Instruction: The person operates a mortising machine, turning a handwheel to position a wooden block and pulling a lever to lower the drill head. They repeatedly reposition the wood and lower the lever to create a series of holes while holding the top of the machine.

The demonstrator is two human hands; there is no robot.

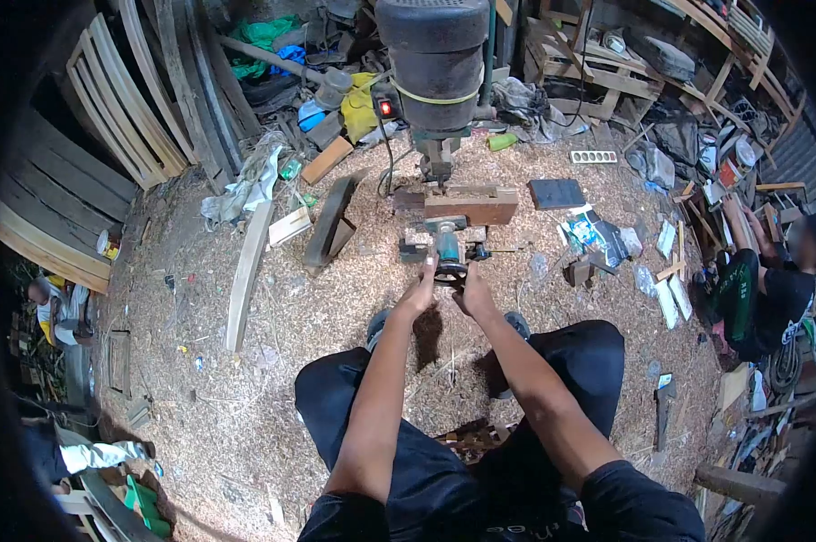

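Both of my hands are at a black handwheel (pixel 450 274) on the front of a green machine vise. My left hand (pixel 416 293) is closed around the wheel's left side, with the thumb pointing up. On the opposite side, my right hand (pixel 476 297) grips the rim, its fingers partly hidden. Behind the wheel, a reddish-brown wood block (pixel 480 211) lies clamped across the vise. A drilling machine (pixel 433 68) with a dark motor housing stands over it, its chuck (pixel 437 163) directly above the block. A red switch (pixel 385 107) glows at the machine's left.
Wood shavings cover the floor. A dark beam (pixel 334 221) and a pale curved board (pixel 249 275) lie left of the machine; a dark block (pixel 557 193) lies right. Another person (pixel 769 289) sits at the far right. Long boards (pixel 123 99) lean at the back left.
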